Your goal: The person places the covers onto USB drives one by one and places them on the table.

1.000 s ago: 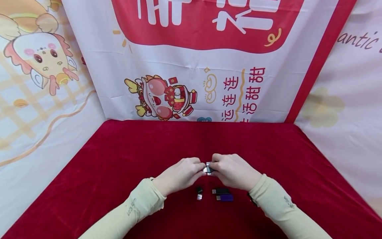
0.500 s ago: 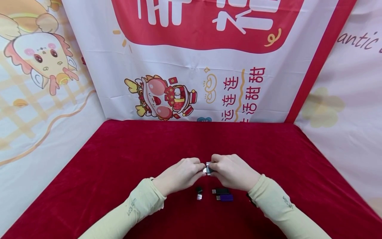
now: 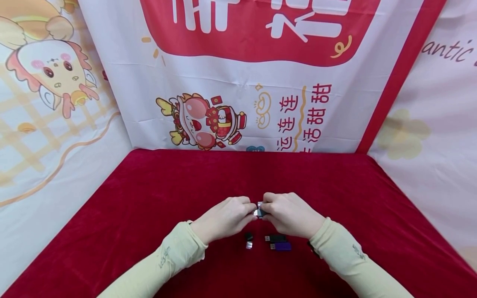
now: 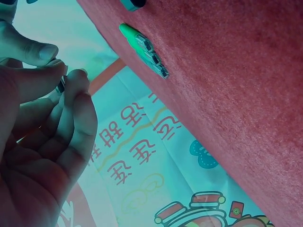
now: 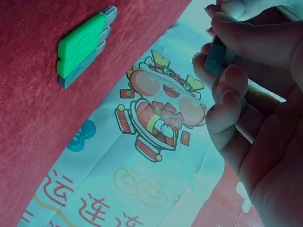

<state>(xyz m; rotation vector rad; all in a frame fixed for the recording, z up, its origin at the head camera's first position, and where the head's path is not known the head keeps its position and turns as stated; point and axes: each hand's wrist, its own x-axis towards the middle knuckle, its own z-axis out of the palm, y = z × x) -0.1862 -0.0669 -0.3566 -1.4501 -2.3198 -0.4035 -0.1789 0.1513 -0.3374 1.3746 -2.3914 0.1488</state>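
Note:
Both hands meet over the red cloth near the middle of the head view. Between their fingertips is a small USB stick (image 3: 262, 213) with a dark body and silver metal parts. My left hand (image 3: 228, 216) pinches its silver end, and my right hand (image 3: 294, 212) grips the dark body. In the right wrist view a dark end of the stick (image 5: 215, 56) shows among the fingers; the rest is covered. On the cloth below lie a black USB stick (image 3: 276, 238) and a purple USB stick (image 3: 282, 246), side by side, silver plugs pointing left.
A small black piece (image 3: 249, 236) and a shiny silver piece (image 3: 249, 245) lie left of the two sticks. The right wrist view shows three sticks in a row, one a green stick (image 5: 80, 40). Printed cloth (image 3: 238, 74) hangs behind the table (image 3: 179, 178).
My right hand has shifted very slightly left. Otherwise both hands keep the same hold, and the things on the cloth have not moved.

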